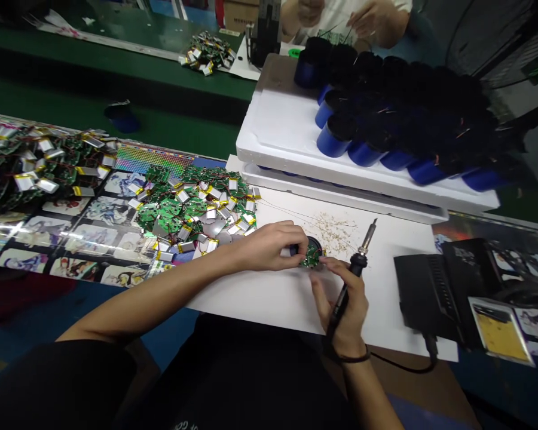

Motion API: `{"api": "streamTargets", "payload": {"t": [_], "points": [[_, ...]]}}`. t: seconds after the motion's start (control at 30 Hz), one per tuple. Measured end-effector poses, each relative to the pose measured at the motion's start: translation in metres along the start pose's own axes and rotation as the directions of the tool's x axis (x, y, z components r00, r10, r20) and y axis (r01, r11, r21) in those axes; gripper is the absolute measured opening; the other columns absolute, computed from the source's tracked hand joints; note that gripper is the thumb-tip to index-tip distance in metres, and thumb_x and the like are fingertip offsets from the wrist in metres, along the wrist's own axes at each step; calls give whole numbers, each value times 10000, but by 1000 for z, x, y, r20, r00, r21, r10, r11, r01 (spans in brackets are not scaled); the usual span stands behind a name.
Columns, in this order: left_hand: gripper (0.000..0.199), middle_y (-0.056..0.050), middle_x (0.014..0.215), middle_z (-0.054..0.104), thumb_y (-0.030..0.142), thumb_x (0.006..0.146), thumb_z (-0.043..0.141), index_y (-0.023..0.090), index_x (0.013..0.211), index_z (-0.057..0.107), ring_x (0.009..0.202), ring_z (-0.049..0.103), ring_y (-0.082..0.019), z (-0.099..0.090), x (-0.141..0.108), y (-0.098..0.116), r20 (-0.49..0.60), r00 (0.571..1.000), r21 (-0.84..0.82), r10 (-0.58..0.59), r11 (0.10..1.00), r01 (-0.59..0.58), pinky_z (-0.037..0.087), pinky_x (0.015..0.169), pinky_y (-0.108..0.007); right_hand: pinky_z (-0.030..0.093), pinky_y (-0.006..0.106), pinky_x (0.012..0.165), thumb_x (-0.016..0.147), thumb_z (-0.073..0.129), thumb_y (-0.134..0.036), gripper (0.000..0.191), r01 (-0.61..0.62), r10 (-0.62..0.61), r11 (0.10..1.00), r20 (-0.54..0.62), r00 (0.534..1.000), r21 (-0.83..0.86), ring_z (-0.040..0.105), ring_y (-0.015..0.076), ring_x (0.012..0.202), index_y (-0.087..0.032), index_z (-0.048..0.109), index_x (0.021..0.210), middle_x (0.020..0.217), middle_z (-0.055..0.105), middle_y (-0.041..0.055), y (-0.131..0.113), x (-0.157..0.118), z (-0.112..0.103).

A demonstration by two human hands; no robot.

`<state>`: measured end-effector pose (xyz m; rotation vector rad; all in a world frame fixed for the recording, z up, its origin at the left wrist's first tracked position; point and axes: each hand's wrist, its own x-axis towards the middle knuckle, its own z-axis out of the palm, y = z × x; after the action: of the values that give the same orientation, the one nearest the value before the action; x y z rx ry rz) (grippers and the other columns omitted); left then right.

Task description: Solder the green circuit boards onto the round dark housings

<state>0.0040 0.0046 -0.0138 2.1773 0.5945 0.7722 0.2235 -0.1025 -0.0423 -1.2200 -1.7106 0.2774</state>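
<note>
- Printed pictures line the near bench [112,239], with a white sheet [269,304] over its middle, reaching the front edge.
- Toward that bench's back edge, a white foam tray [278,128] carries rows of blue cups [332,140] with black upper parts, thin wires sticking out of some.
- Beneath it sits a lower tray [412,210]; blue shows through the gap, its contents otherwise hidden.
- On the white sheet, in front of the trays, is a round black housing [316,241] with a green circuit board [311,255] at its opening.
- The left hand [280,246] has thumb and fingers clamped on the housing's rim.
- The right hand [347,295] grips a soldering iron [358,260], tip pointing away; its fingertips meet the circuit board's edge, thumb apart from them.
- Left of the housing lies a loose heap of boards with silver cells [174,215].
- Near the sheet's right edge, a shallow dish [520,337] holds a yellow sponge [497,334], beside a black box [424,292].
- One dark blue cup [124,118] lies beyond the bench's back edge.
</note>
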Motion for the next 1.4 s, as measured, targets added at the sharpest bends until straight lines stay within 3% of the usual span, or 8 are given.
{"api": "streamTargets", "payload": {"t": [0.2, 0.43, 0.63, 0.93, 1.03, 1.2, 1.4], "points": [[86, -61, 995, 759, 200, 1009, 649, 184, 955, 714, 949, 641, -198, -1, 0, -1, 9, 1000, 23, 9, 1000, -9, 500, 882, -313, 665, 465, 1020, 920, 795, -142, 477, 40, -40, 999, 20, 999, -14, 768, 240, 1133, -260, 620, 1348, 1194, 774, 74, 5, 10, 6], [104, -88, 1068, 784, 254, 1046, 676, 193, 1010, 752, 1005, 631, -220, 5, 1, -3, -44, 997, 76, 64, 995, -61, 511, 949, -354, 664, 478, 1029, 929, 750, -88, 471, 104, -106, 994, 99, 989, 28, 763, 246, 1172, -246, 617, 1352, 1222, 767, 91, 15, 21, -1], [149, -110, 1122, 777, 280, 1075, 647, 173, 1051, 749, 1029, 631, -231, 1, 2, 0, -4, 995, 123, 98, 988, -97, 520, 958, -357, 661, 493, 1036, 913, 762, -69, 501, 128, -131, 991, 108, 985, 36, 759, 250, 1176, -246, 624, 1360, 1252, 758, 93, 21, 19, 0], [141, -118, 1157, 781, 310, 1067, 668, 195, 1047, 749, 1087, 668, -226, -1, 6, 3, 78, 996, 141, 46, 988, -57, 522, 1033, -343, 669, 576, 949, 883, 813, -194, 517, 125, -126, 992, 48, 991, 23, 788, 324, 1087, -293, 670, 1370, 1266, 781, 42, 33, 10, 1], [155, -110, 1165, 780, 335, 1070, 666, 207, 1044, 750, 1111, 674, -213, 1, 6, 0, 104, 993, 136, 55, 988, -69, 508, 1096, -329, 616, 605, 1015, 915, 792, -272, 566, 84, -86, 995, 46, 995, 45, 763, 339, 1119, -367, 639, 1451, 1288, 767, 27, 32, 9, 3], [186, -112, 1185, 773, 336, 1097, 606, 198, 1077, 730, 1142, 681, -207, 1, 6, -3, 131, 988, 153, 77, 983, -97, 510, 1122, -331, 544, 545, 1149, 939, 785, -342, 587, 45, -46, 997, 22, 999, 64, 751, 316, 1108, -425, 615, 1495, 1261, 764, 48, 27, 10, 6], [220, -125, 1156, 771, 349, 1107, 585, 175, 1077, 716, 1101, 670, -220, 0, 5, -2, 90, 991, 113, 100, 987, -110, 521, 1075, -352, 633, 582, 980, 911, 791, -205, 586, 138, -140, 989, 40, 989, 49, 770, 325, 1129, -349, 629, 1455, 1327, 762, 22, 34, 11, 6]]}}
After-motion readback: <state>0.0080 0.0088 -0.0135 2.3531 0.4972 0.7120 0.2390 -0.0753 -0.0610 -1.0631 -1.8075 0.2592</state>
